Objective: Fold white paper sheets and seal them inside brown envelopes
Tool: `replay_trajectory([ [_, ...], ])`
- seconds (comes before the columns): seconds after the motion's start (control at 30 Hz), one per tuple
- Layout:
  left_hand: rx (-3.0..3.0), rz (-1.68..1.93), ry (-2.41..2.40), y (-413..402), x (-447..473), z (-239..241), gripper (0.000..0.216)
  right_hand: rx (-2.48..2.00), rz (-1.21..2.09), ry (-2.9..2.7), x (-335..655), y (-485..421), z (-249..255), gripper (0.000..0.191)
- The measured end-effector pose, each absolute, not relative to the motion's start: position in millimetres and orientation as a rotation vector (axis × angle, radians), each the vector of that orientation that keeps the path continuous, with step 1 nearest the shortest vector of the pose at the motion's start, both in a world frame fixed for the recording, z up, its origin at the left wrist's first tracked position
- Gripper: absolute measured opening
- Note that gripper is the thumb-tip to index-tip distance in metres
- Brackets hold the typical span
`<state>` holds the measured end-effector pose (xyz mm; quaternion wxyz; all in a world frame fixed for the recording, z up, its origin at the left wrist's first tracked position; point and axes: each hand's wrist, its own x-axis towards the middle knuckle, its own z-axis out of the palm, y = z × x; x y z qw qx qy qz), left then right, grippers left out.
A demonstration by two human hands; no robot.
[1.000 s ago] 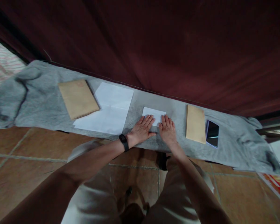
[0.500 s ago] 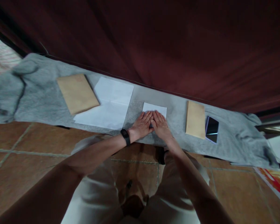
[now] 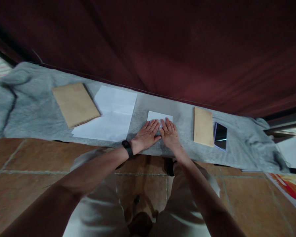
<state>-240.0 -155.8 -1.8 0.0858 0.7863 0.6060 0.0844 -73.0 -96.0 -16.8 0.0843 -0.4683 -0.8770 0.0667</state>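
A small folded sheet of white paper (image 3: 159, 115) lies on the grey cloth (image 3: 182, 113), its near part covered by both hands. My left hand (image 3: 147, 134) rests flat on the paper's left side, fingers stretched out and a dark band on the wrist. Pressed flat on the right side is my right hand (image 3: 169, 134), its fingers slightly spread. The two hands sit close side by side, thumbs toward each other. How the paper is folded beneath them is hidden.
To the left, brown envelopes (image 3: 75, 103) partly cover white sheets (image 3: 108, 120) with a crease. On the right lie thinner brown envelopes (image 3: 203, 127) beside a phone (image 3: 220, 136). A dark red curtain (image 3: 162, 49) hangs behind; a tiled floor (image 3: 41, 158) shows below.
The hands have moved slightly apart, and a gap now shows between their fingertips. Both still lie on the folded paper. The whole view has shifted a little.
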Motion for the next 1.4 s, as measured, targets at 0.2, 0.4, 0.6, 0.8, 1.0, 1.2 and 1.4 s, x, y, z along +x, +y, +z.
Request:
replay_trajectory([
  [0.2, 2.301, 0.305, 1.882, -147.8, -247.3, -3.6, 0.069, -1.431, 0.118, -2.564, -74.1, -98.5, -16.8, 0.055],
  [0.4, 2.246, 0.321, 2.022, -124.0, -258.1, -6.6, 0.07, -1.477, 0.112, -2.531, -72.6, -99.2, -14.3, 0.056],
  [0.6, 2.241, 0.322, 2.098, -111.2, -268.1, -11.9, 0.069, -1.53, 0.128, -2.506, -62.4, -97.0, -14.0, 0.056],
  [0.8, 2.221, 0.224, 2.08, -109.2, -276.0, -8.0, 0.068, -1.574, 0.16, -2.458, -50.3, -94.7, -13.7, 0.054],
  [1.0, 2.215, 0.203, 2.133, -110.0, -277.4, -8.7, 0.071, -1.63, 0.181, -2.43, -37.9, -93.1, -12.7, 0.053],
  [1.2, 2.242, 0.203, 2.149, -109.9, -278.3, -9.7, 0.071, -1.652, 0.232, -2.393, -34.0, -88.3, -3.9, 0.056],
  [1.4, 2.244, 0.21, 2.131, -111.1, -276.2, -6.5, 0.07, -1.302, 0.244, -2.506, -57.0, -92.4, 1.8, 0.056],
])
